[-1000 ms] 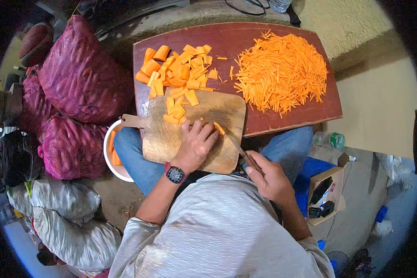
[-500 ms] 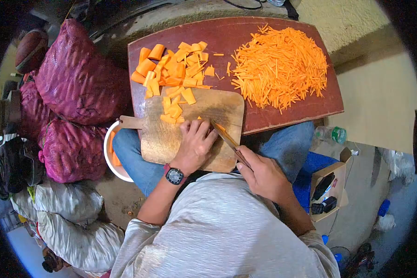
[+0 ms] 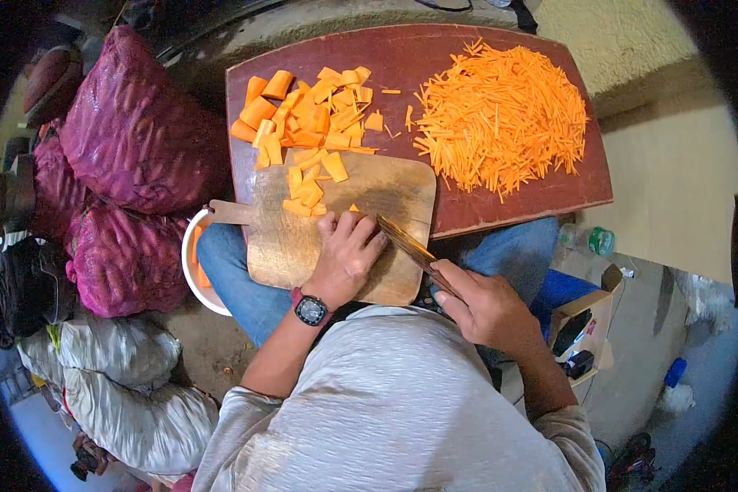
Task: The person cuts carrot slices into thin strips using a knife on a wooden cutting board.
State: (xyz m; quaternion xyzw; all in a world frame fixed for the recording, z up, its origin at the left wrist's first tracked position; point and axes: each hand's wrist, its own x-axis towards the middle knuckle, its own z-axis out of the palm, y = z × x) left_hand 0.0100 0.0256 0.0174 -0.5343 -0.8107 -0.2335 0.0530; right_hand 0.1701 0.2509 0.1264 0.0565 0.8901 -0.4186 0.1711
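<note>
My left hand (image 3: pixel 346 261), with a watch on its wrist, presses down on the wooden cutting board (image 3: pixel 283 246), fingers bent beside the blade; what lies under the fingertips is hidden. In my right hand (image 3: pixel 485 307) is the handle of a knife (image 3: pixel 408 244), its blade slanting up-left across the board with its tip near my left fingers. Flat carrot pieces (image 3: pixel 307 193) lie on the board's upper left. Beyond them sit more carrot slices and chunks (image 3: pixel 303 115). A large heap of thin carrot sticks (image 3: pixel 504 119) rests on the red table (image 3: pixel 402 61).
Pink net sacks (image 3: pixel 135 131) and white sacks (image 3: pixel 131 410) stand at the left. A white tub (image 3: pixel 203 297) with carrots is beside my left knee. At the right are a plastic bottle (image 3: pixel 599 240) and an open cardboard box (image 3: pixel 605 324).
My right hand has shifted right and slightly down with the knife, and more of the blade shows. My left hand stays nearly in place.
</note>
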